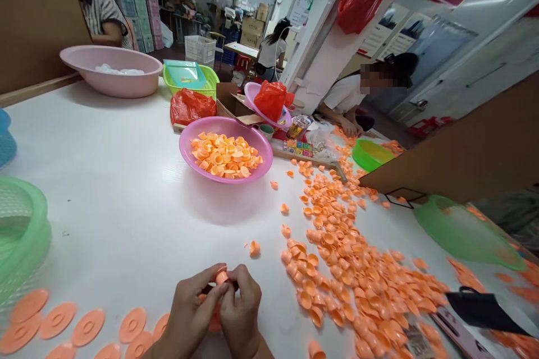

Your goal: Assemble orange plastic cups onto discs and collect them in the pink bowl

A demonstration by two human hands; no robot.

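Observation:
My left hand [191, 300] and my right hand [241, 305] meet at the near middle of the white table. Between their pinched fingertips is a small orange toy cup [221, 276], its lower part hidden by the thumbs. More orange plastic shows below and between the hands, too covered to make out. Just beyond them stands a single orange toy cup [254, 248]. A wide heap of the same orange cups [337, 252] spreads to the right. Flat orange toy saucers [88, 327] lie at the lower left, some partly behind my left wrist.
Ahead, a pink basin [184, 148] holds lighter orange cups. A green basket [36, 224] stands at left, and a larger pink basin [126, 87] at the back. A phone [457, 331] lies at lower right. A co-worker [347, 98] handles orange pieces beyond the cardboard partition [463, 151].

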